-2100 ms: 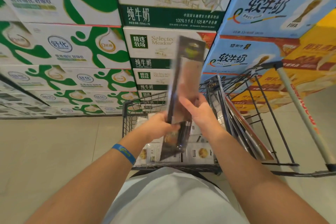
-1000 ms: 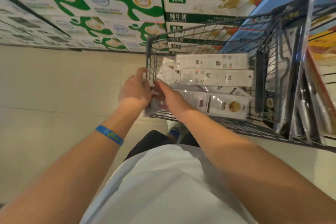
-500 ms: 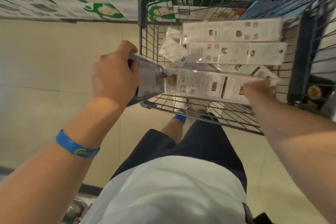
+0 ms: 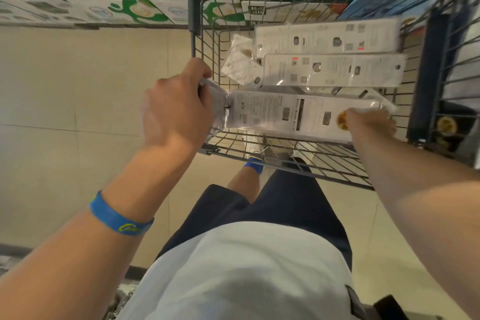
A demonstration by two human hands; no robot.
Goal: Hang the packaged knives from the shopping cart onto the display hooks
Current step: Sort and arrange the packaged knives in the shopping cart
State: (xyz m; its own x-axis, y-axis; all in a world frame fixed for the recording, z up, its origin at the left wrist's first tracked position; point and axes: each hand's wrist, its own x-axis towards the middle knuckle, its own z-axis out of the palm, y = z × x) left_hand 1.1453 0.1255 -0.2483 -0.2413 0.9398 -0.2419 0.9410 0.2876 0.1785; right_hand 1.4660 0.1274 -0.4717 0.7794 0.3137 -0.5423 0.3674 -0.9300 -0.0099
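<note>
Head view, left hand (image 4: pixel 176 109), right hand (image 4: pixel 371 125) holding package (image 4: pixel 272 112), right fingers hidden

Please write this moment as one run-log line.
phase: pick from shopping cart | left hand: grips packaged knife, clear end | right hand: holds other end

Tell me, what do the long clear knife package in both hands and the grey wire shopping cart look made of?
Long clear knife package: glossy transparent plastic shell, going by the glare streaks, over a matt white printed card insert, probably paper. Grey wire shopping cart: thin metal rods in a grid, likely coated dark grey.
</note>
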